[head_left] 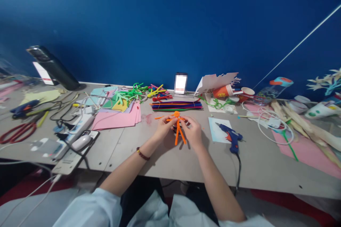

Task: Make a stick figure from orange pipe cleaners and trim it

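An orange pipe-cleaner figure (178, 132), with a rounded top and two legs pointing toward me, is held above the table between both hands. My left hand (164, 126) pinches its left side, where an orange arm sticks out past the fingers. On the other side my right hand (192, 130) grips it with thumb and fingers closed. Just beyond the hands lies a bundle of pipe cleaners (177, 106), mostly purple and dark, with red, orange and green among them. Parts of the figure are hidden behind my fingers.
A blue glue gun (231, 136) rests on a pale card at right, its cord running off the front edge. Pink paper (114, 118), a power strip (76, 133) and red-handled scissors (18, 132) lie left. A phone (180, 83) leans at the wall; green pipe cleaners (133, 94) are heaped nearby.
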`<state>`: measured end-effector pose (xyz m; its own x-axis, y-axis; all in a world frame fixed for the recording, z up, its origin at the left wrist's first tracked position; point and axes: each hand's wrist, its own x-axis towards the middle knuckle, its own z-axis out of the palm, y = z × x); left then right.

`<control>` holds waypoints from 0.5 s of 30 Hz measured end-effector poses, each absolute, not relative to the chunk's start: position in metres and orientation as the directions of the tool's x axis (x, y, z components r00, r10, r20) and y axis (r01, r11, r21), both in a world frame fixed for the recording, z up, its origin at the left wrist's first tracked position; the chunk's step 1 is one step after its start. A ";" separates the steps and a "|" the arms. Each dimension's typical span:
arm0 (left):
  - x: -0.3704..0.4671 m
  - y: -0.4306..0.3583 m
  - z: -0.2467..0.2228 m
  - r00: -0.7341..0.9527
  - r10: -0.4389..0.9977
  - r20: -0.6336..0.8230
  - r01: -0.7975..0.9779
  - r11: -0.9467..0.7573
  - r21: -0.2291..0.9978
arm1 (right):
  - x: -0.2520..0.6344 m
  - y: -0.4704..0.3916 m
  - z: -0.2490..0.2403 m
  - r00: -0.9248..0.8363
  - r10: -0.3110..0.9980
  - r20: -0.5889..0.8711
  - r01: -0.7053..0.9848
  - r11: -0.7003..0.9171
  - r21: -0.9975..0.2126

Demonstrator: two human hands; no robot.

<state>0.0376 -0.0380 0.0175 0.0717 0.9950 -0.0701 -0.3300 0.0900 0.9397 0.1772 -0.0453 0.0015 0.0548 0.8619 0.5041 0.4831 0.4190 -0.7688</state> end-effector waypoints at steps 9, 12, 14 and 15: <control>0.043 -0.041 0.013 0.079 0.993 -0.082 -0.370 0.106 0.923 | 0.174 -0.048 -0.001 0.045 0.797 0.602 0.624 0.448 -0.640; 0.046 -0.042 0.010 0.052 0.996 -0.078 -0.363 0.092 0.927 | 0.170 -0.051 0.000 0.091 0.801 0.591 0.602 0.429 -0.674; 0.048 -0.043 0.007 0.038 0.997 -0.065 -0.339 0.074 0.938 | 0.167 -0.053 0.001 0.135 0.811 0.570 0.585 0.399 -0.706; 0.048 -0.044 0.006 0.036 0.998 -0.057 -0.329 0.066 0.942 | 0.166 -0.053 0.001 0.158 0.816 0.556 0.576 0.382 -0.723</control>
<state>0.0482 -0.0439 0.0060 0.0363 0.9977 -0.0572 -0.3287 0.0660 0.9421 0.1659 -0.0534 0.0012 0.1578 0.8158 0.5563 0.5760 0.3816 -0.7229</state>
